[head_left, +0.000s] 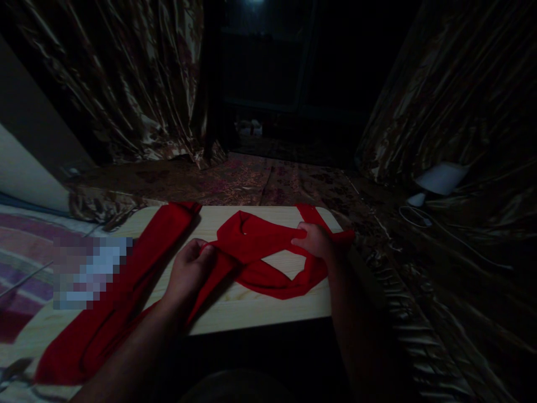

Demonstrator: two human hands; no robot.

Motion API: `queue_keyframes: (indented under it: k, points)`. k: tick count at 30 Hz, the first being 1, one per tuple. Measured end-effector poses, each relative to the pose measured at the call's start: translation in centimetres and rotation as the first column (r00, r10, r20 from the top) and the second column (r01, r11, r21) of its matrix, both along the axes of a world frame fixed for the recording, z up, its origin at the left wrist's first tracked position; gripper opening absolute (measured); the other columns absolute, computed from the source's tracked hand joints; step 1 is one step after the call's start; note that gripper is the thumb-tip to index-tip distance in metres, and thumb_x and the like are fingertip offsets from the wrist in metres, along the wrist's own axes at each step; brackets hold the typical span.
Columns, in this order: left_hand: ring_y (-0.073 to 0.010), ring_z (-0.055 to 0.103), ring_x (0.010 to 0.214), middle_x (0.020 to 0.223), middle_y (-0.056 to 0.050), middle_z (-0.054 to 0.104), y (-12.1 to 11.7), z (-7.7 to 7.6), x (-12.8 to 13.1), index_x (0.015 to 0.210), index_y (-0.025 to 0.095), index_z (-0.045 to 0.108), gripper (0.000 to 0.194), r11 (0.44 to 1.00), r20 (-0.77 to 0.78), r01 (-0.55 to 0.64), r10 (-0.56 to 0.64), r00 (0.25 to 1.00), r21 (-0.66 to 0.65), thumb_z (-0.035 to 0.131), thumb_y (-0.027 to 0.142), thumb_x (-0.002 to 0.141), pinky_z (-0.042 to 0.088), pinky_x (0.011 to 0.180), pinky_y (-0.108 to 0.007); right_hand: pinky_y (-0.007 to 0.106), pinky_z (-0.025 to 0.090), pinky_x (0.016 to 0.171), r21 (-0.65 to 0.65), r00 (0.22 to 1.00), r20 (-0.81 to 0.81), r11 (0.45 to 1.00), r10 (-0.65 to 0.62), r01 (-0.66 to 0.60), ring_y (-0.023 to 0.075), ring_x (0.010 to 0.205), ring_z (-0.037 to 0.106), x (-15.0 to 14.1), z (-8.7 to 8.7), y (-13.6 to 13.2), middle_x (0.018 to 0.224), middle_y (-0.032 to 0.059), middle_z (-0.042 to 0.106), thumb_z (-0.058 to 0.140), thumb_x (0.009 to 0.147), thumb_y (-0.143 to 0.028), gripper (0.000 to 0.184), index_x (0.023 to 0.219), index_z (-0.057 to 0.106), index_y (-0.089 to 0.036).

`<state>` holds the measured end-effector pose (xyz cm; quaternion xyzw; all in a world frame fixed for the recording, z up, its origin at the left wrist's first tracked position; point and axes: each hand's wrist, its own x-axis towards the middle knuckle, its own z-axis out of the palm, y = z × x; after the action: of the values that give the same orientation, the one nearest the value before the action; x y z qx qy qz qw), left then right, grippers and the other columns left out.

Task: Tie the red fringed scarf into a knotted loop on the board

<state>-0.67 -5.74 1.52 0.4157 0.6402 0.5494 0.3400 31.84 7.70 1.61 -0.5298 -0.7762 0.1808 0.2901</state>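
Note:
A long strip of red cloth (260, 243) lies looped over a pale wooden tabletop (230, 310). My left hand (191, 268) pinches the cloth near the middle of the table, thumb against the fingers. Over the right side of the loop, my right hand (312, 239) is closed on the same cloth, fingers pointing left. Bare wood shows through a gap in the loop between the hands. More red cloth (138, 268), folded into a thick long band, runs along the table's left side beneath my left forearm. A short red end hangs near the far right corner.
A striped bedspread (25, 246) lies at the left, partly under a blurred-out patch. Patterned curtains (168, 101) hang on both sides of a dark window. A white lamp (442, 178) with a cord stands at the right on dark patterned fabric. The room is dim.

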Motion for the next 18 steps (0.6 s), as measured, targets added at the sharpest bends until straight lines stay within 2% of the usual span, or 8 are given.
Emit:
queue_keyframes:
  k: [2, 4, 7, 9, 11, 13, 15, 18]
  points:
    - [-0.0105, 0.043, 0.049, 0.061, 0.005, 0.053, -0.1, 0.9, -1.1, 0.084, 0.021, 0.053, 0.028, 0.988, -0.165, 0.155, -0.156, 0.974, -0.02, 0.069, 0.041, 0.071, 0.032, 0.046, -0.02, 0.025, 0.045, 0.061, 0.193, 0.982, -0.068, 0.963, -0.177, 0.187, 0.017, 0.064, 0.059, 0.0, 1.1, 0.3, 0.065, -0.0017, 0.064, 0.068, 0.067, -0.019, 0.012, 0.077, 0.063, -0.024]
    - [-0.0106, 0.043, 0.049, 0.06, 0.006, 0.052, -0.1, 2.0, -2.1, 0.082, 0.022, 0.053, 0.025, 0.981, -0.35, 0.194, -0.182, 0.919, -0.002, 0.069, 0.036, 0.07, 0.031, 0.047, -0.02, 0.026, 0.045, 0.063, 0.339, 0.923, -0.23, 0.864, -0.307, 0.372, 0.0172, 0.066, 0.059, -0.2, 2.3, 0.5, 0.068, -0.0009, 0.063, 0.062, 0.069, -0.017, 0.016, 0.083, 0.062, -0.022]
    - [-0.0113, 0.045, 0.054, 0.062, 0.005, 0.052, 0.3, 3.8, -3.2, 0.076, 0.022, 0.05, 0.017, 0.99, -0.527, 0.105, -0.04, 0.849, 0.094, 0.064, 0.029, 0.07, 0.032, 0.05, -0.021, 0.025, 0.046, 0.064, 0.432, 0.781, -0.505, 0.676, -0.367, 0.597, 0.0162, 0.068, 0.059, -0.5, 4.3, 0.8, 0.072, -0.0014, 0.059, 0.058, 0.072, -0.021, 0.021, 0.093, 0.061, -0.02]
    - [-0.0114, 0.045, 0.056, 0.062, 0.005, 0.051, 0.8, 4.7, -3.5, 0.072, 0.022, 0.045, 0.016, 0.986, -0.54, 0.023, 0.07, 0.839, 0.164, 0.061, 0.024, 0.069, 0.033, 0.052, -0.021, 0.026, 0.048, 0.067, 0.426, 0.67, -0.68, 0.585, -0.296, 0.691, 0.0164, 0.074, 0.061, -0.5, 5.4, 1.5, 0.079, -0.0005, 0.059, 0.056, 0.075, -0.025, 0.025, 0.099, 0.059, -0.019]
    - [-0.0108, 0.042, 0.055, 0.06, 0.006, 0.046, 1.3, 5.2, -3.6, 0.069, 0.022, 0.04, 0.019, 0.98, -0.478, -0.039, 0.129, 0.869, 0.193, 0.059, 0.023, 0.069, 0.032, 0.052, -0.021, 0.029, 0.051, 0.071, 0.388, 0.577, -0.8, 0.593, -0.164, 0.706, 0.0176, 0.08, 0.062, -0.3, 6.4, 2.6, 0.085, 0.0007, 0.059, 0.054, 0.08, -0.03, 0.025, 0.102, 0.058, -0.02]
    - [-0.01, 0.038, 0.052, 0.057, 0.007, 0.041, 1.7, 5.4, -3.6, 0.068, 0.022, 0.036, 0.022, 0.981, -0.399, -0.057, 0.128, 0.908, 0.185, 0.058, 0.023, 0.069, 0.03, 0.05, -0.02, 0.034, 0.054, 0.07, 0.338, 0.506, -0.861, 0.68, -0.057, 0.651, 0.019, 0.079, 0.062, 0.0, 7.1, 3.6, 0.086, 0.0016, 0.059, 0.05, 0.085, -0.036, 0.026, 0.105, 0.057, -0.02]
    - [-0.0093, 0.035, 0.051, 0.056, 0.007, 0.038, 1.9, 5.4, -3.5, 0.067, 0.022, 0.035, 0.023, 0.985, -0.361, -0.044, 0.102, 0.927, 0.164, 0.058, 0.023, 0.07, 0.029, 0.049, -0.02, 0.039, 0.056, 0.07, 0.338, 0.477, -0.879, 0.709, 0.002, 0.619, 0.0211, 0.081, 0.063, 0.2, 7.8, 3.9, 0.092, 0.0043, 0.059, 0.045, 0.09, -0.041, 0.032, 0.112, 0.056, -0.02]
    - [-0.0091, 0.035, 0.05, 0.056, 0.007, 0.04, 2.5, 4.8, -4.1, 0.067, 0.022, 0.037, 0.022, 0.988, -0.342, -0.052, 0.099, 0.934, 0.143, 0.059, 0.025, 0.071, 0.029, 0.048, -0.02, 0.05, 0.053, 0.089, 0.494, 0.595, -0.804, 0.542, -0.014, 0.68, 0.0279, 0.115, 0.059, 0.5, 9.2, 2.7, 0.122, 0.0129, 0.055, 0.032, 0.097, -0.043, 0.045, 0.132, 0.05, -0.021]
